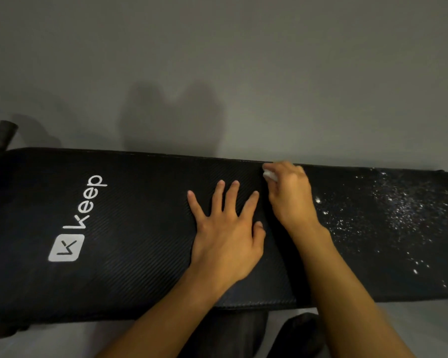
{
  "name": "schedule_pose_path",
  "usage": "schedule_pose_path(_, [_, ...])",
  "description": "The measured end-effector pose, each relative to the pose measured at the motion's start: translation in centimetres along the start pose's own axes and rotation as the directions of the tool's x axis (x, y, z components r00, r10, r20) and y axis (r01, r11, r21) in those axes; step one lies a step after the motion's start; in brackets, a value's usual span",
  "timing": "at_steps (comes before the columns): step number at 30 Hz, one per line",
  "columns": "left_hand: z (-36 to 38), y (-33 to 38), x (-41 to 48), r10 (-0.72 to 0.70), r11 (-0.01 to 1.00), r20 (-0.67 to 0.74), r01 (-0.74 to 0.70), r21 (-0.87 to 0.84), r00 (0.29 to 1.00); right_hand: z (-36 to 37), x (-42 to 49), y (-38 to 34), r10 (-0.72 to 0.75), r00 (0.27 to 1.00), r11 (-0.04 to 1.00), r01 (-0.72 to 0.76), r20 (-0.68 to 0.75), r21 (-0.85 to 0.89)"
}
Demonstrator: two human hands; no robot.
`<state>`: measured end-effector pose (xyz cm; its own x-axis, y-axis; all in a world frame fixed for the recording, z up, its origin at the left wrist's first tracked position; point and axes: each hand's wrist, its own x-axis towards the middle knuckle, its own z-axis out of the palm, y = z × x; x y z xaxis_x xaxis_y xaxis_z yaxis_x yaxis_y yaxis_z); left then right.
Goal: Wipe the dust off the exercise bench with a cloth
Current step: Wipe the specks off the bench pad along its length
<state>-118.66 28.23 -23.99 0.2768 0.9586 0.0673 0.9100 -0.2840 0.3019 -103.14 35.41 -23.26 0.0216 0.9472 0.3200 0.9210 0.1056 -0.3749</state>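
The black exercise bench (pixel 130 254) runs across the view from 9 to 3 o'clock. The left hand (pixel 225 241) lies flat on its padding near the middle, fingers straight and spread wide and pointing to 12 o'clock, holding nothing. Just beside it, at its 2 o'clock, the right hand (pixel 291 195) curls its fingers round a small white cloth (pixel 269 174), of which only a corner shows at the fingertips. The cloth is pressed to the bench's far edge, at about 1 o'clock from the left hand's fingertips. White dust (pixel 404 208) speckles the padding at 3 o'clock from the right hand. A white "Keep" logo (pixel 78 220) sits at 9 o'clock from the left hand, well apart from it.
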Motion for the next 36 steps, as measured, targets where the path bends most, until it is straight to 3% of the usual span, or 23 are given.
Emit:
schedule_pose_path(2, [-0.1, 0.0, 0.0, -0.002, 1.000, 0.003, 0.002, 0.001, 1.000, 0.7, 1.3, -0.3, 0.074, 0.997, 0.997, -0.074, -0.010, -0.026])
schedule_pose_path(5, [-0.1, 0.0, 0.1, -0.001, 1.000, 0.006, 0.001, -0.001, 1.000, 0.5, 0.8, -1.7, 0.070, 0.997, 0.997, -0.071, 0.021, 0.012])
schedule_pose_path(8, [0.1, -0.2, 0.1, 0.009, 1.000, 0.011, -0.009, 0.000, 1.000, -1.7, -4.4, -2.5, 0.034, 0.998, 0.999, -0.034, 0.043, -0.001])
schedule_pose_path(13, [0.1, -0.2, 0.2, 0.006, 1.000, 0.021, -0.006, 0.000, 1.000, -3.8, -14.5, -4.0, 0.101, 0.995, 0.993, -0.101, 0.008, 0.057])
schedule_pose_path(19, [-0.3, 0.0, 0.2, 0.001, 1.000, 0.041, -0.001, 0.006, 0.999, -2.1, -11.2, -4.0, 0.149, 0.987, 0.989, -0.147, -0.060, 0.031])
schedule_pose_path(25, [-0.4, 0.1, 0.3, -0.011, 1.000, 0.056, 0.010, 0.015, 0.998, -4.8, -18.2, -3.9, 0.089, 0.996, 0.990, -0.087, -0.017, 0.108])
schedule_pose_path(31, [-0.4, 0.3, 0.3, 0.000, 1.000, 0.049, -0.002, 0.027, 0.999, -4.9, -15.0, -1.0, 0.229, 0.970, 0.972, -0.223, -0.084, 0.069])
schedule_pose_path(36, [-0.4, 0.3, 0.2, 0.012, 1.000, 0.052, -0.013, 0.018, 0.999, -5.6, -17.8, -1.6, 0.156, 0.987, 0.985, -0.152, -0.041, 0.084])
